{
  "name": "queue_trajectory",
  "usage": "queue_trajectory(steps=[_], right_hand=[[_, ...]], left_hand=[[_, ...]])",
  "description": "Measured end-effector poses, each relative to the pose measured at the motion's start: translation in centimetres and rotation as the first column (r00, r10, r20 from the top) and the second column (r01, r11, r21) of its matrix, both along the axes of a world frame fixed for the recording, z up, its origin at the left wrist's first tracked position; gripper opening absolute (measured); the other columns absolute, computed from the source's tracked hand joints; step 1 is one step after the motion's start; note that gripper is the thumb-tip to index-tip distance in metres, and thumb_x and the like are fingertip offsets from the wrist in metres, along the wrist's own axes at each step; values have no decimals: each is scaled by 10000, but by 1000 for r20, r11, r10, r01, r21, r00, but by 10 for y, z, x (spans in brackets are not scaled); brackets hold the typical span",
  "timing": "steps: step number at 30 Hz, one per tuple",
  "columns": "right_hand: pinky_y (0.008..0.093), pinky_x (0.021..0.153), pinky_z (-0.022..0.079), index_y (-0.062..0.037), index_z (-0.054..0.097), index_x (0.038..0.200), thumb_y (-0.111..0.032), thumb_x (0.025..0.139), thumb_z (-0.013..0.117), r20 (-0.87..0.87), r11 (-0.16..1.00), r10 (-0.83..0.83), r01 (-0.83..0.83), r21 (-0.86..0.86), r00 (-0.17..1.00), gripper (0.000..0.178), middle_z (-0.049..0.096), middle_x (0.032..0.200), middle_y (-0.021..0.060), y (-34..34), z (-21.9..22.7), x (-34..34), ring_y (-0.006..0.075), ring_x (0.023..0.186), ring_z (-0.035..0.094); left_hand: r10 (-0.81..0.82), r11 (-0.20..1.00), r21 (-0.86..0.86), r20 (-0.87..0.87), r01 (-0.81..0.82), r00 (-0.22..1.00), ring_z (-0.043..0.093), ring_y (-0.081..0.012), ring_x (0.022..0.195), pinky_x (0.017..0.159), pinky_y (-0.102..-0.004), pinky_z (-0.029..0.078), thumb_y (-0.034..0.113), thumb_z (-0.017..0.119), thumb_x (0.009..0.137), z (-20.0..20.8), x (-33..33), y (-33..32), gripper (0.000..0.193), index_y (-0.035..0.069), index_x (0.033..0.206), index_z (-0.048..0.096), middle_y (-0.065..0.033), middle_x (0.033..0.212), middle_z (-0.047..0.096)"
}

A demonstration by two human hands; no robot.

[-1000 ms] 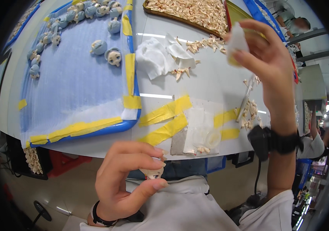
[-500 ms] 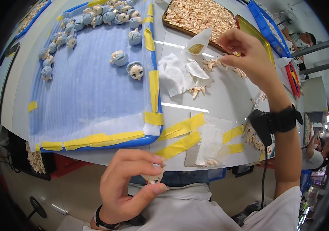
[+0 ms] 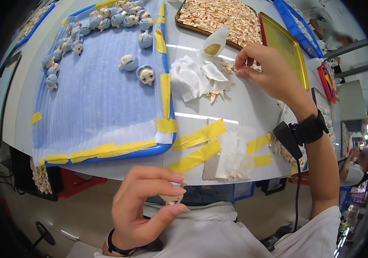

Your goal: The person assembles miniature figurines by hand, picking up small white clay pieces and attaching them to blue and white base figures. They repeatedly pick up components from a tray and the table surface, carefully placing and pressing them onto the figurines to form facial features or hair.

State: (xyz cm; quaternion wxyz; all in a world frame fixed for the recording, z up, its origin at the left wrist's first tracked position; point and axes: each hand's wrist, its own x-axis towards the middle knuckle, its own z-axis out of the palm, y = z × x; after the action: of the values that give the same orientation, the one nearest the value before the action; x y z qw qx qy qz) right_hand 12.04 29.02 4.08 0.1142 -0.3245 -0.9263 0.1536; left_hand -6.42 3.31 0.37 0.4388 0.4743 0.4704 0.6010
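Note:
Near the table's front edge, my left hand (image 3: 143, 204) is closed around a small doll head (image 3: 173, 199) with a painted eye; the fingers cover most of it. My right hand (image 3: 265, 66) reaches over the table, thumb and forefinger pinched at a row of small cream pointed pieces (image 3: 227, 66). Whatever is between those fingertips is too small to make out. Just left of it lie a white squeeze bottle (image 3: 218, 38) and a crumpled white cloth (image 3: 188, 79). More pointed pieces with reddish tips (image 3: 215, 95) lie by the cloth.
A blue tray (image 3: 106, 99) lined with ribbed sheet and yellow tape carries several blue-haired doll heads (image 3: 123, 19). Behind my right hand are a tray heaped with cream pieces (image 3: 218, 17) and a yellow tray (image 3: 283, 43). Taped sheets (image 3: 235, 150) lie at the front. Another person (image 3: 358, 167) sits far right.
My right hand has come down and left to the row of cream pieces, and its thumb and forefinger have drawn together. My left hand still holds the doll head. The view has shifted slightly.

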Motion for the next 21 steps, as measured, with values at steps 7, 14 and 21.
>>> queue_trajectory(steps=[7, 14, 21], right_hand=[[309, 628, 449, 13, 573, 797, 9, 720, 578, 3, 998, 42, -43, 38, 999, 78, 583, 762, 116, -7, 0, 5, 227, 691, 566], [256, 653, 459, 25, 608, 846, 33, 758, 578, -155, 997, -5, 18, 81, 988, 93, 600, 778, 92, -12, 6, 23, 176, 704, 583], [195, 706, 467, 32, 612, 842, 45, 762, 612, -307, 984, -161, 128, -126, 938, 81, 619, 815, 44, -22, 17, 43, 91, 763, 594]], left_hand=[[-79, 996, 44, -61, 81, 995, 578, -161, 760, 667, -245, 469, -11, 691, 701, 5, 9, 1, 243, -4, 922, 589, -171, 999, 574], [-124, 992, 7, 27, 124, 992, 571, -179, 842, 719, -260, 467, -28, 671, 720, 5, 14, -4, 262, -17, 962, 571, -169, 1039, 542], [-205, 979, 41, 254, 201, 945, 567, -214, 929, 797, -286, 475, -31, 677, 726, -3, 16, -2, 340, -38, 1029, 521, -166, 1089, 492]])
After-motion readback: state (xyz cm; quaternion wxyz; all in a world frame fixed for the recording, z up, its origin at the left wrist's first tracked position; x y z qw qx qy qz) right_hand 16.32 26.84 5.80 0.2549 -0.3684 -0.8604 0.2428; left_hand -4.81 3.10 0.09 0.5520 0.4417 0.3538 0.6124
